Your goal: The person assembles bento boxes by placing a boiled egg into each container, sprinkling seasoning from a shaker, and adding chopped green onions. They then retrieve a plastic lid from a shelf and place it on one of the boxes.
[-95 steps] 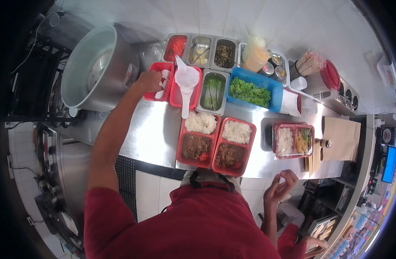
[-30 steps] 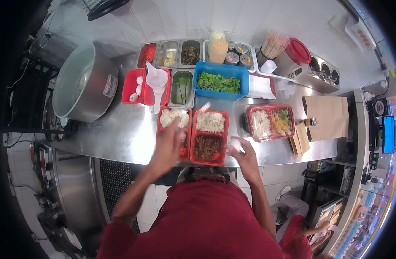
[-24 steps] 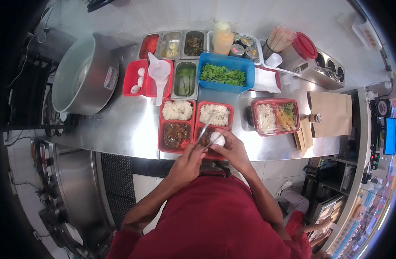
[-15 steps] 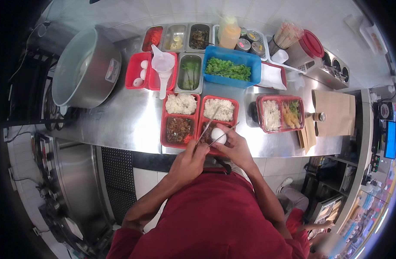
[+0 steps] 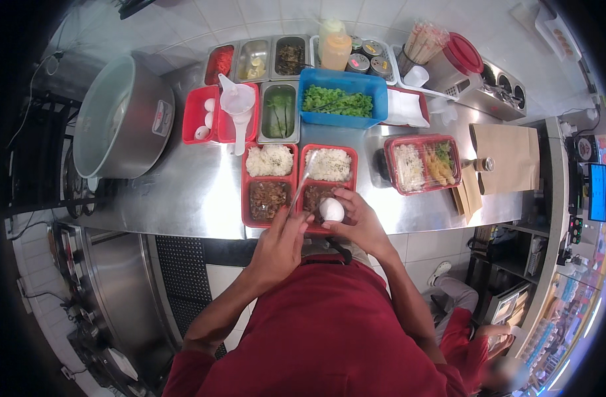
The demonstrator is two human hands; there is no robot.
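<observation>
Metal tongs (image 5: 299, 188) are held in my left hand (image 5: 280, 238), their arms reaching over the right-hand red meal box. A white egg (image 5: 331, 210) sits between the thumb and fingers of my right hand (image 5: 357, 221), just above that box's lower compartment. Both red meal boxes carry white rice (image 5: 270, 160) in the far part and brown cooked meat (image 5: 268, 200) in the near part. Dark flecks top the rice (image 5: 328, 164) in the right box. My hands partly cover the right box's meat (image 5: 314, 197).
Behind the boxes stand a red tub of eggs (image 5: 200, 96), a white strainer (image 5: 237, 100), a green-filled steel pan (image 5: 278, 114) and a blue lettuce bin (image 5: 343, 121). A large pot (image 5: 147, 126) is at left. A lidded meal box (image 5: 423, 165) and paper bags (image 5: 506, 161) lie right. Another person (image 5: 458, 347) is at lower right.
The tongs' arms have shifted off the egg toward the left. My left hand has moved slightly left, away from my right hand. The egg stays in my right hand. The whole view has shifted a little.
</observation>
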